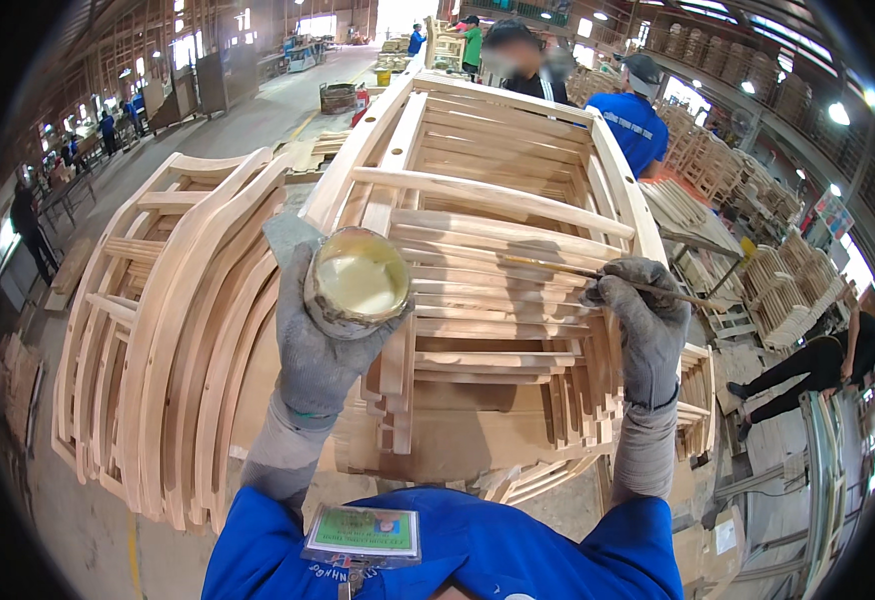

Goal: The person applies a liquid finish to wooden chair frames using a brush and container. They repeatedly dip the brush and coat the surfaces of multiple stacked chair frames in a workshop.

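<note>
Both my hands wear grey work gloves. My left hand [320, 350] is wrapped round a small round can [343, 318] with a crusted rim, and pale cream liquid [358, 283] shows inside it. My right hand [648, 325] pinches a thin stick-like brush [548, 265], whose slim end points left across the wood. Both hands are over a stack of pale wooden chair frames [498, 200] with curved slats. The brush tip lies near one of the upper slats; whether it touches cannot be told.
More curved wooden frames [173, 330] stand stacked at my left. Cardboard [458, 440] lies under the central stack. A person in a blue shirt [633, 125] is beyond the stack, and another in dark clothes [818, 360] is at the far right. Further frame piles [788, 285] stand at right.
</note>
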Tool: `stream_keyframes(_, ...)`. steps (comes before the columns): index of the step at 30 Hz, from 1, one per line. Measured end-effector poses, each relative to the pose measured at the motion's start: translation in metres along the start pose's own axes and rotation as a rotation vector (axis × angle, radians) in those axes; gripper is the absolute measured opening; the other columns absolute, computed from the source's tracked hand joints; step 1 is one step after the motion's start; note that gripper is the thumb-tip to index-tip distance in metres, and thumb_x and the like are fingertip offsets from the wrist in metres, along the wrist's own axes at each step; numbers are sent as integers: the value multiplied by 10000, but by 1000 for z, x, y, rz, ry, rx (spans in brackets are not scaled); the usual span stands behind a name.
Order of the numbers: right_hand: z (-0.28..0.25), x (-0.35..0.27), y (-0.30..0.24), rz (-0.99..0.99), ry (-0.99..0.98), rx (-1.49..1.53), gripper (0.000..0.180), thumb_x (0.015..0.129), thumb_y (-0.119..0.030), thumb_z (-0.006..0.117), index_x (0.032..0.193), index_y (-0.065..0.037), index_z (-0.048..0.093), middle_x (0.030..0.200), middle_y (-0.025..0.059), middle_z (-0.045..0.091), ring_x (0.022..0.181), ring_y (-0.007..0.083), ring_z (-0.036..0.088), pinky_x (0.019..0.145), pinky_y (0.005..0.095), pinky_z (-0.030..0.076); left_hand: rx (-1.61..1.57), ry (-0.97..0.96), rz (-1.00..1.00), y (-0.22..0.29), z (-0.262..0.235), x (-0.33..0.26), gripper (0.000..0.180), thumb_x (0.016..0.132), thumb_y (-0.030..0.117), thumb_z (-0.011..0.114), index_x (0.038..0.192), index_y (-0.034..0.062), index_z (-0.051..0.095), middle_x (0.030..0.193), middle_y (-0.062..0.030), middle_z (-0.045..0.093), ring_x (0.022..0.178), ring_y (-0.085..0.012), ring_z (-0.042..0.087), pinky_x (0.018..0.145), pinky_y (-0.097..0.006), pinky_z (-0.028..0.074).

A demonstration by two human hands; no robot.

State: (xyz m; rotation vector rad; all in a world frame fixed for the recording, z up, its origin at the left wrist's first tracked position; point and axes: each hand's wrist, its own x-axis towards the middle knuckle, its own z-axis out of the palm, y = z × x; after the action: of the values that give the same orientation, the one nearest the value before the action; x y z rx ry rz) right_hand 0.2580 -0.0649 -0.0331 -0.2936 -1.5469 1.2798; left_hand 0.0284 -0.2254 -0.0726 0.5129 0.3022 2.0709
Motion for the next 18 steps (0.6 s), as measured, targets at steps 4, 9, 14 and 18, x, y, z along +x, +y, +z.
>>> stream_keyframes(4, -6, 8, -3, 17, 31, 48, 157, 808, -6, 632, 957, 29, 599, 849, 139, 652, 748, 203, 651, 710, 316, 560, 8, 35, 30, 6, 1, 2, 479, 947, 481, 354, 1222, 122, 513, 1152, -87, 572, 1086, -247, 552, 917, -454, 473)
stream_keyframes(9, 32, 20, -23, -47, -170, 47, 168, 769, 20, 679, 925, 29, 617, 854, 115, 658, 766, 161, 644, 699, 264, 538, 30, -90, -3, -12, -6, 18, 494, 961, 467, 334, 1237, 91, 498, 1167, -105, 564, 1062, -255, 563, 908, -469, 477)
stream_keyframes(14, 64, 31, -13, 16, -437, -54, 183, 757, 53, 685, 918, 39, 599, 896, 125, 652, 830, 172, 645, 742, 280, 548, 27, -27, -11, -22, -10, 13, 486, 969, 431, 337, 1235, 58, 498, 1176, -106, 559, 1103, -257, 535, 927, -464, 463)
stream_keyframes(18, 69, 38, 1, 103, -551, 81, 166, 774, 66, 660, 923, 44, 589, 928, 139, 649, 859, 193, 649, 759, 296, 556, -3, -32, 4, -19, -11, 11, 463, 969, 416, 351, 1234, 66, 499, 1187, -108, 552, 1121, -266, 521, 945, -471, 448)
